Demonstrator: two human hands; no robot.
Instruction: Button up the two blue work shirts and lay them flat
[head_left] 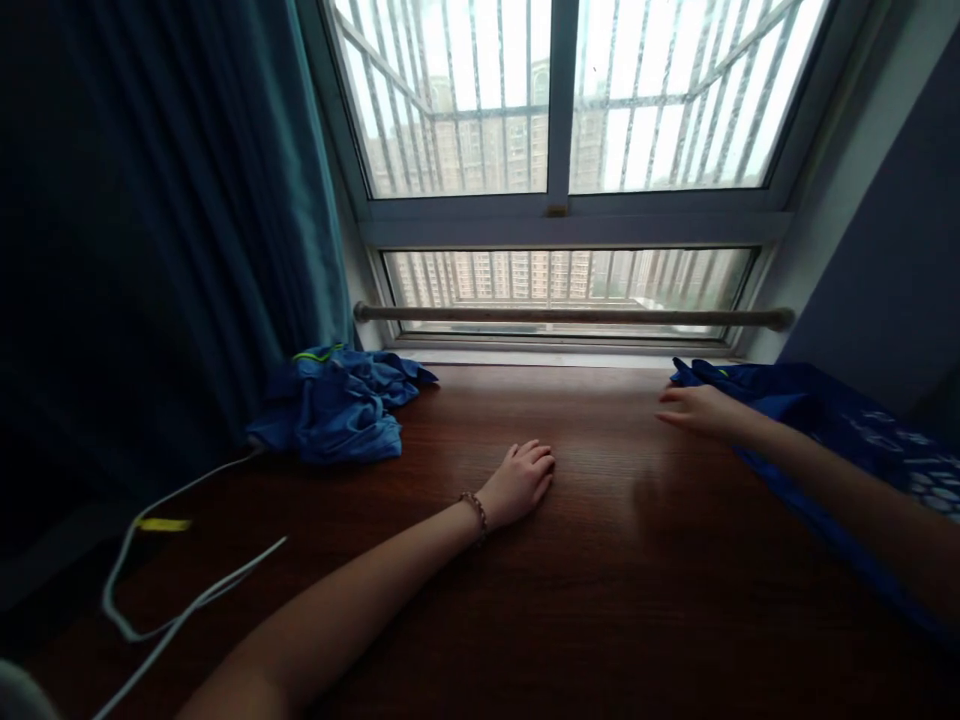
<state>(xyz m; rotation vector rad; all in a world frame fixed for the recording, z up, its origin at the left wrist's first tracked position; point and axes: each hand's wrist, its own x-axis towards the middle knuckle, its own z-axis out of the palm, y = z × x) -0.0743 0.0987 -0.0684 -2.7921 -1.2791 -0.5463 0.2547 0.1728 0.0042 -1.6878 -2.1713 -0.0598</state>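
Note:
My left hand [520, 482] lies flat, palm down, on the dark wooden window ledge [585, 600], fingers stretched out and holding nothing; a bead bracelet is on its wrist. My right hand [694, 408] rests at the right on the near corner of a blue garment with white print [840, 425]. Its fingers are extended over the cloth, and I cannot see a firm grip. A second, crumpled blue garment with a yellow-green trim [337, 405] lies at the far left of the ledge, apart from both hands.
A teal curtain [187, 220] hangs at the left. A white cable with a yellow tag [161, 590] loops over the ledge's left edge. A horizontal rail [570, 316] runs across the barred window behind the ledge. A wall stands at the right.

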